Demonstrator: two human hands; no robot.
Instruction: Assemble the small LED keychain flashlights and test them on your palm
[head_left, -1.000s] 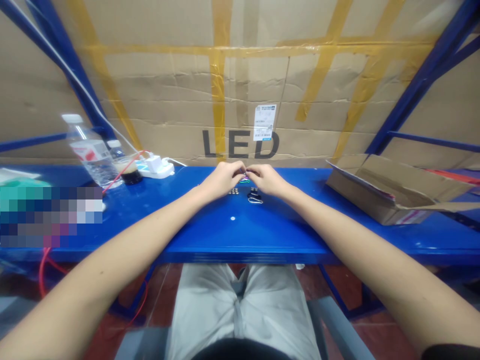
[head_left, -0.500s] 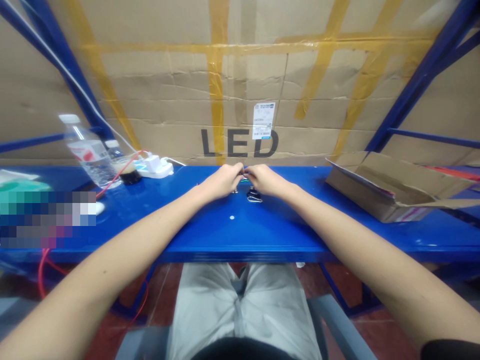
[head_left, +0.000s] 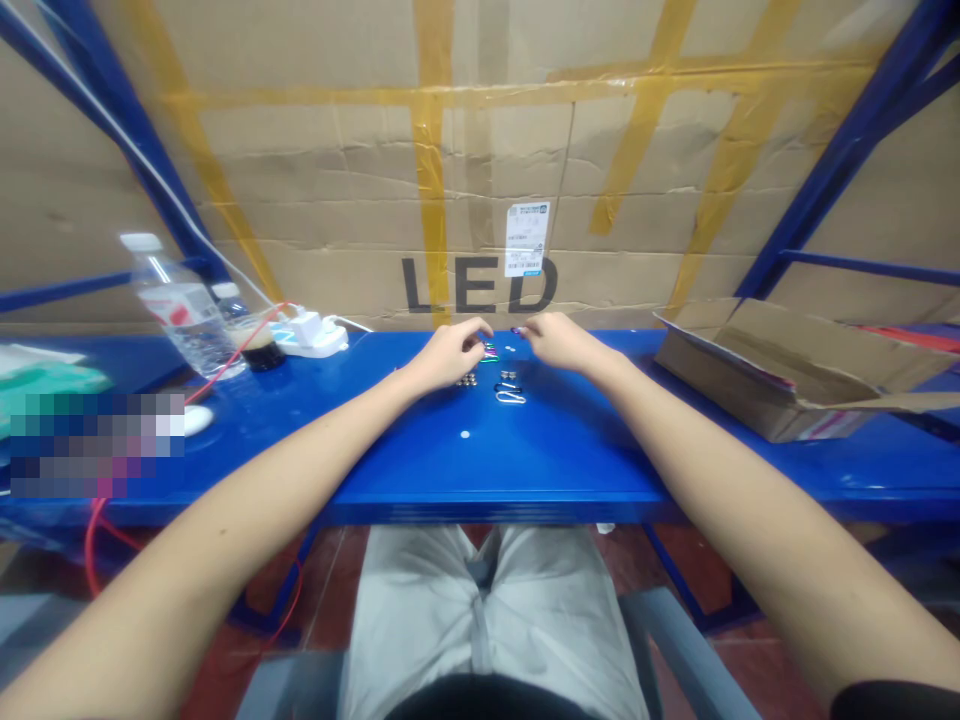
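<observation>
My left hand [head_left: 454,352] is held over the table with thumb and fingers curved apart, and nothing shows between them. Just past its fingertips lie several small coloured carabiners [head_left: 490,356], green and pink. Between the fingertips of my right hand [head_left: 559,342] is a small purple carabiner [head_left: 517,331], partly covered by the fingers. A silver carabiner [head_left: 511,398] rests on the table nearer to me, with a black carabiner [head_left: 508,387] right behind it. Small metal pieces [head_left: 508,375] sit beyond these, and more shiny metal pieces [head_left: 468,380] are partly hidden under my left hand.
An open cardboard box [head_left: 772,375] stands on the blue table [head_left: 420,460] at right. At left are a water bottle [head_left: 184,310], a bottle of dark liquid [head_left: 259,345], a white power strip [head_left: 319,335] and a red cable [head_left: 94,540]. A large cardboard sheet [head_left: 337,200] rises behind.
My hands have moved apart from where they met. The right hand has gone right with the purple carabiner, and the left has opened, uncovering the coloured carabiners between them.
</observation>
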